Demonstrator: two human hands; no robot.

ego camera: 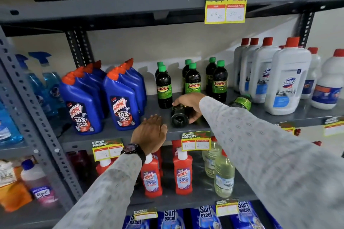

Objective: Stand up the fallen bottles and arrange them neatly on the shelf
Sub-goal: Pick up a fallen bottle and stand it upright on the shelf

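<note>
Right hand (pixel 189 103) grips fallen bottle (pixel 179 116); left hand (pixel 149 133) hovers flat, empty.

Matt grey painted metal on the shelf (pixel 119 132), with perforated uprights. Dark glossy plastic on the fallen bottle (pixel 179 117) under the right grip (pixel 188 107), light glinting off its round base; same shine on the upright green-capped bottles (pixel 163 89) just behind that grip. Soft woven cloth, pale and finely patterned, on the sleeve (pixel 251 145); paper price tags (pixel 196 143) below the grip.
</note>
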